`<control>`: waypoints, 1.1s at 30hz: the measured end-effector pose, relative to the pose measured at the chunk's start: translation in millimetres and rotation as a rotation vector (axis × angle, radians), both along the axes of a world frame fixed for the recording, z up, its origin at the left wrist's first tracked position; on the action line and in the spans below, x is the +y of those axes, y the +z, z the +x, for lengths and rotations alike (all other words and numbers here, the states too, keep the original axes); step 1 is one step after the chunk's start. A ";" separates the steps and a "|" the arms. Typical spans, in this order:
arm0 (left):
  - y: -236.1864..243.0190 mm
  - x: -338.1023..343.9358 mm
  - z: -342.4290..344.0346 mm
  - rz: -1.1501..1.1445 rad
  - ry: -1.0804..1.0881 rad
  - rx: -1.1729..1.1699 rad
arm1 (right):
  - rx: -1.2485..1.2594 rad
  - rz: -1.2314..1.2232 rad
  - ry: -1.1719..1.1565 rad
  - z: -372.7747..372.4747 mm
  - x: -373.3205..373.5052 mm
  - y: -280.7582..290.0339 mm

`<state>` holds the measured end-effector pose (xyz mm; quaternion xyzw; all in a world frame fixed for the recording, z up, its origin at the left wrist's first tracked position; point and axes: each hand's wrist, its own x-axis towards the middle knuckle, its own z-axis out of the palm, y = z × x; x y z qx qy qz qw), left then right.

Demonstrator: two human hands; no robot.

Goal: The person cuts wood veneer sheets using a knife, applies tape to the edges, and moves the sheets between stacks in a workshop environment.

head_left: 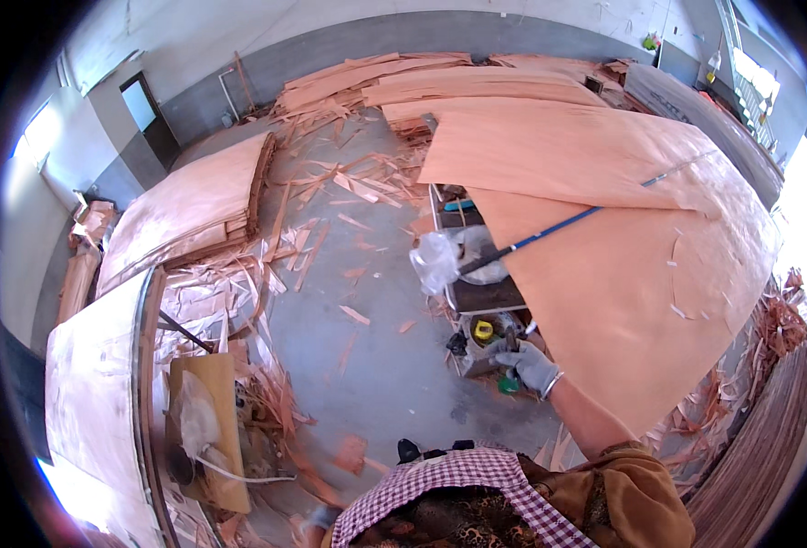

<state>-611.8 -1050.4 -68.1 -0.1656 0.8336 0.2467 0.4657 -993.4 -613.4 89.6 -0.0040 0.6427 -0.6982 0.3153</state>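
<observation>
My right hand [533,368], in a grey glove, is at the near end of a tool box [479,365] beside the large veneer sheets. Its fingers are closed round a small dark object [511,339] whose kind I cannot make out. A yellow tape measure [483,330] lies in the box by my fingertips, and a green item [508,385] is just below the hand. Low in the picture, my left hand [317,522] shows only as a blurred patch beside the checked apron [440,489]; its fingers cannot be made out.
A blue rod [554,226] lies across the wide veneer sheet [604,283] on my right. A clear plastic bag [434,262] hangs at the bench. Veneer stacks [198,196] stand left, and scraps [358,187] litter the grey floor. A wooden board [210,429] is near left.
</observation>
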 end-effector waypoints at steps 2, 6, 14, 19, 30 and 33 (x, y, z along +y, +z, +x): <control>17.3 -51.6 -55.9 -0.068 -0.173 0.133 | -0.084 -0.043 -0.173 -23.7 -32.1 -5.5; 49.1 -119.5 -206.3 -0.154 -0.226 0.502 | -0.072 -0.322 -0.313 -91.9 -62.8 -34.8; 173.5 -56.4 -520.7 0.137 -0.213 1.102 | -0.012 -0.544 -0.574 -190.8 -83.5 -34.8; 166.3 -22.9 -635.0 0.157 -0.521 1.211 | 0.058 -0.578 -0.816 -218.3 -80.7 -9.9; 176.1 99.3 -845.1 -0.066 -0.964 1.599 | 0.190 -0.381 -1.240 -237.9 -102.3 8.2; 128.5 117.1 -916.8 0.150 -1.041 1.321 | 0.091 -0.258 -1.369 -216.7 -88.5 -5.3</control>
